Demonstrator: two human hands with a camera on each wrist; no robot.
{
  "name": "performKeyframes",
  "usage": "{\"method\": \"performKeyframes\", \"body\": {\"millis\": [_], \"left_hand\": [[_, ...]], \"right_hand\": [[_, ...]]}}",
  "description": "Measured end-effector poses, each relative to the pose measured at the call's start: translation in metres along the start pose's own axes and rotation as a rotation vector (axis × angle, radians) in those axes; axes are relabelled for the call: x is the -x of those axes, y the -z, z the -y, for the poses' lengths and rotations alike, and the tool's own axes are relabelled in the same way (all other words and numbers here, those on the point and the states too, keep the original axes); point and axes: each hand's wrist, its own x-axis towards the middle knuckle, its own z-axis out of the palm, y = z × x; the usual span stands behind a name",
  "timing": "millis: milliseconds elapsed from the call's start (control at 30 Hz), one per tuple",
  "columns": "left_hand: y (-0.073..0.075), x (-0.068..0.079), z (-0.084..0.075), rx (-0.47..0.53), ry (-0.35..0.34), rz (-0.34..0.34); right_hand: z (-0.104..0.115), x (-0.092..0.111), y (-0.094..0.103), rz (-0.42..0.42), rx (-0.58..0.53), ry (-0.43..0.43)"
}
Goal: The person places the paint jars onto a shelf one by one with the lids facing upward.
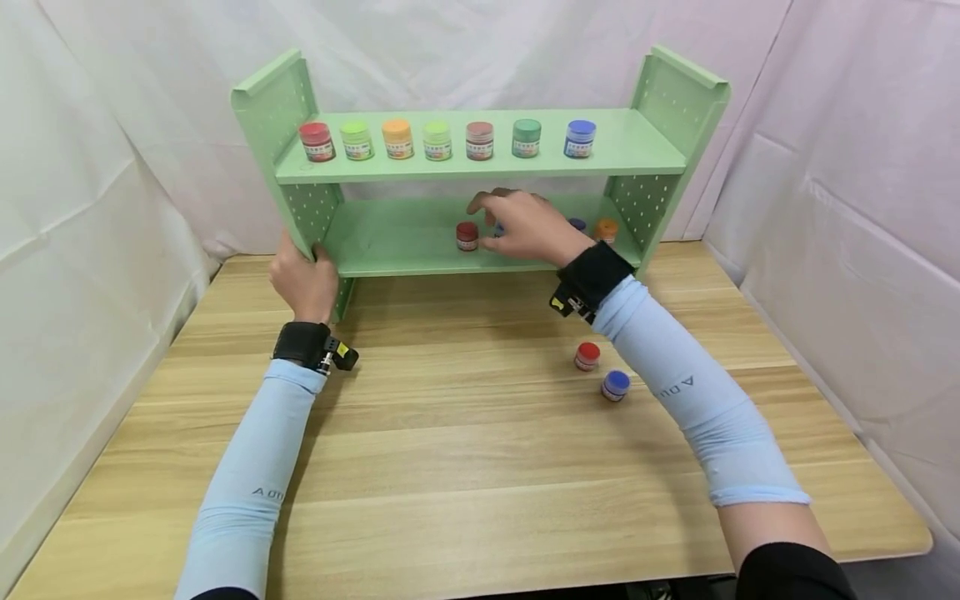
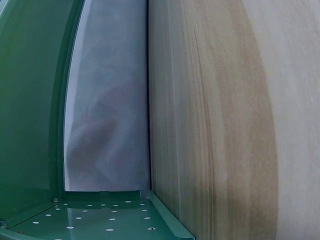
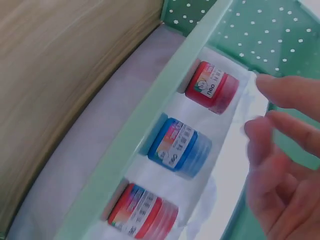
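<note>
At the left, my left hand grips the lower side panel of a green metal shelf. The left wrist view shows the shelf's perforated panel and not the hand. Over the lower tier, my right hand has its thumb and fingers apart, holding nothing. A dark red paint jar stands just left of its fingertips, and a blue jar is mostly hidden behind them. From the right wrist, a red jar, a blue jar and another red jar line the tier beside the fingers.
Several paint jars stand in a row on the upper tier, from a red jar to a blue jar. An orange jar is at the lower right. On the wooden table stand a red jar and a blue jar.
</note>
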Motion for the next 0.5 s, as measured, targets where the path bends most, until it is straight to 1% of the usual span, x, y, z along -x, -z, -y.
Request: {"method": "performKeyframes", "body": {"millis": [67, 167, 267, 433, 500], "left_hand": [[0.000, 0.000, 0.000, -0.001, -0.002, 0.003], [0.000, 0.000, -0.001, -0.005, 0.003, 0.004], [0.000, -0.001, 0.000, -0.015, 0.003, -0.005], [-0.001, -0.002, 0.001, -0.025, -0.001, -0.007], [-0.001, -0.001, 0.001, -0.022, -0.001, -0.005]], "right_hand": [[-0.002, 0.011, 0.001, -0.009, 0.000, 0.024], [-0.006, 0.029, 0.002, 0.024, 0.001, 0.042], [-0.013, 0.046, 0.000, 0.080, -0.020, 0.035], [-0.029, 0.072, -0.010, 0.184, -0.114, 0.027], [-0.035, 0.082, -0.016, 0.239, -0.166, 0.009]]}}
